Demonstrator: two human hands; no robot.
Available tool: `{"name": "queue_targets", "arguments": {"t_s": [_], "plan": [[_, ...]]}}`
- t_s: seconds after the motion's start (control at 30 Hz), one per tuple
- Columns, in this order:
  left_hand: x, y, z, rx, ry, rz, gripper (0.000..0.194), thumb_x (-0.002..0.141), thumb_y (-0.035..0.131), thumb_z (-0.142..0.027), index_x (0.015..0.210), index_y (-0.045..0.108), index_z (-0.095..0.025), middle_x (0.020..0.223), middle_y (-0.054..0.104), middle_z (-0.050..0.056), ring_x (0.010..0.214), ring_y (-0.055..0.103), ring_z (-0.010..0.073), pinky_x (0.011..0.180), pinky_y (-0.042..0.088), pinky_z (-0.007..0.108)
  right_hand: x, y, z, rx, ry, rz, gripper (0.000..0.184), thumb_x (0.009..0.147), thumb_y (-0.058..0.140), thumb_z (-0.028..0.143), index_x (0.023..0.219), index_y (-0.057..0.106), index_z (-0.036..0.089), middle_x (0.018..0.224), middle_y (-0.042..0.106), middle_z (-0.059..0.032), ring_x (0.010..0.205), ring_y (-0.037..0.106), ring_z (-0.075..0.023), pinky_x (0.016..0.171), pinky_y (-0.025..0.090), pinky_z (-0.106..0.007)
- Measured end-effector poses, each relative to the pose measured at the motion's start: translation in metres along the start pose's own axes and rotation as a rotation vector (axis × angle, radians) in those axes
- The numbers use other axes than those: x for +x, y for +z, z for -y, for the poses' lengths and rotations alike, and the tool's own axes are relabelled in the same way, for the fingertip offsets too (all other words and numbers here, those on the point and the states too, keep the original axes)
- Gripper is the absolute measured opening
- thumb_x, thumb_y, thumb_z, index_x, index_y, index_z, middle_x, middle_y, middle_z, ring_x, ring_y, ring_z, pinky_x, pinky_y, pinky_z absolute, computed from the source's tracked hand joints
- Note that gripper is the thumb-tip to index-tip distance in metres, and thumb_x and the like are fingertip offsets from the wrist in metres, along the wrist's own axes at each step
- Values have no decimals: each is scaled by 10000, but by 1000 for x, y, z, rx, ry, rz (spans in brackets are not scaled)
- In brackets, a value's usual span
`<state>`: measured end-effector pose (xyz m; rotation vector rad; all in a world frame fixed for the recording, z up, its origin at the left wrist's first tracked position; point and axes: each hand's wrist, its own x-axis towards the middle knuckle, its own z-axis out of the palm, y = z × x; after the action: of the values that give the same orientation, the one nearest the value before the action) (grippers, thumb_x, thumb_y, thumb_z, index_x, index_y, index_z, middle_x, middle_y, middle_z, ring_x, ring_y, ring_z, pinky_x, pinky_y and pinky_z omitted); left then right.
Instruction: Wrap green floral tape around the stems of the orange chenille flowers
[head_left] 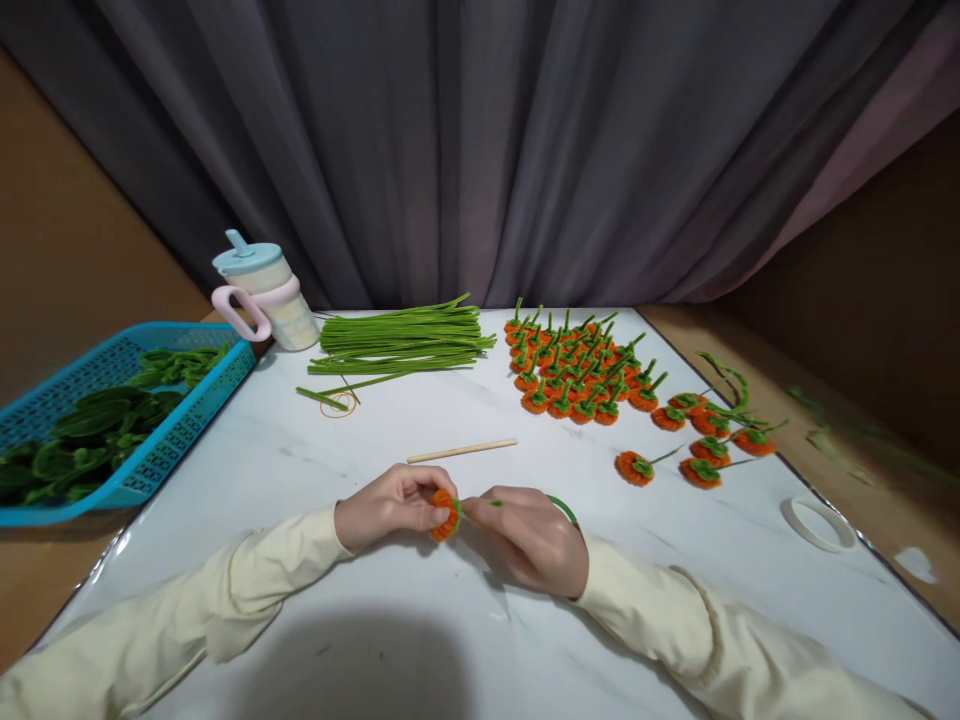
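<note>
Left hand point(396, 510): pinching 1 orange fuzzy piece point(443, 515) between thumb and fingers, above the counter's near middle.
Right hand point(536, 535): closed around 1 green strip point(496, 503), mostly hidden by the fingers, beside the held piece's green top.
Orange pieces with green tops: 7 set loosely at right point(634, 468), plus 1 dense cluster point(574, 375), too crowded to count.
Green stems point(401, 338): 1 bundle, too dense to count.
Stick point(462, 451): 1, wooden, lying beyond the hands.
Rings: 1 white point(821, 525) at right, 1 thin yellow point(338, 404) at left, 1 green point(562, 508) partly behind the right hand.
Basket point(127, 490): 1, blue, holding green fuzzy parts.
Tumbler point(270, 295): 1, with blue lid and pink handle.
Counter point(337, 640): white, grey-veined.
Room: grey curtain point(450, 150) behind, brown at both sides.
</note>
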<state>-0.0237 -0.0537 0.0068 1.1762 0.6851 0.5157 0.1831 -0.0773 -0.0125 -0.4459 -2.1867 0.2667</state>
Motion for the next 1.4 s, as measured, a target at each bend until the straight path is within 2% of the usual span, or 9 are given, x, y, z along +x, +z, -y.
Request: {"name": "queue_targets", "arguments": {"t_s": [0.17, 0.47, 0.6, 0.77, 0.87, 0.97, 1.13, 1.23, 1.4], "plan": [[2, -3, 5, -164, -114, -22, 411, 589, 819, -427, 733, 602, -108, 618, 566, 1, 541, 464, 77, 522, 318, 200, 3, -2, 3, -62, -50, -35, 274, 875, 385, 20, 1112, 492, 105, 809, 659, -110, 669, 574, -173, 578, 464, -271], [7, -2, 10, -517, -280, 122, 277, 614, 799, -258, 686, 596, -84, 586, 504, 12, 543, 445, 88, 509, 295, 204, -4, 3, 1, -160, -9, -54, 288, 865, 433, 17, 1144, 479, 74, 709, 635, -80, 634, 569, -171, 556, 451, -269], [7, -2, 9, -490, -300, 122, 281, 627, 791, -272, 692, 597, -80, 586, 487, 10, 548, 433, 87, 514, 297, 206, -3, 3, 1, -127, 48, -39, 226, 898, 397, 64, 1094, 503, 102, 679, 615, -64, 593, 553, -160, 526, 437, -256], [9, -7, 13, -367, -227, 79, 397, 574, 815, -392, 716, 592, -96, 575, 501, -1, 533, 453, 94, 521, 333, 218, 2, 0, 2, 19, 191, 23, 162, 929, 393, 147, 982, 546, 141, 655, 595, -46, 544, 534, -140, 504, 431, -235], [7, -7, 7, -241, -163, 21, 366, 629, 791, -379, 777, 598, -106, 623, 544, 2, 545, 470, 89, 532, 347, 213, 2, -1, 1, 18, 203, 31, 172, 937, 382, 157, 978, 549, 142, 646, 588, -41, 545, 536, -140, 504, 431, -234], [2, -6, -7, 175, 19, -31, 254, 755, 689, -350, 808, 589, -123, 704, 584, 24, 612, 509, 112, 579, 394, 233, 1, 0, 1, 0, 207, 22, 174, 940, 383, 159, 1000, 545, 140, 656, 598, -40, 549, 554, -139, 512, 446, -233], [-5, -4, -22, 1014, 659, 31, 126, 874, 478, -166, 872, 600, -133, 804, 624, 94, 758, 541, 173, 707, 450, 295, 1, 1, 2, 105, 276, -3, 220, 924, 448, 163, 1141, 483, 160, 796, 697, -44, 682, 650, -136, 630, 510, -219], [-8, -2, -26, 1297, 934, 87, 199, 882, 396, -96, 935, 586, -121, 805, 649, 122, 764, 553, 194, 690, 461, 312, 4, -1, 2, 198, 331, 28, 233, 914, 454, 165, 1147, 467, 169, 833, 713, -38, 715, 668, -125, 657, 521, -205], [-10, -2, -31, 1625, 1209, 60, 159, 871, 471, -90, 886, 615, -157, 775, 693, 85, 750, 613, 185, 694, 477, 303, 10, -8, 5, 244, 320, 43, 149, 880, 512, 251, 983, 554, 152, 806, 681, -65, 678, 639, -133, 625, 509, -211]]}}
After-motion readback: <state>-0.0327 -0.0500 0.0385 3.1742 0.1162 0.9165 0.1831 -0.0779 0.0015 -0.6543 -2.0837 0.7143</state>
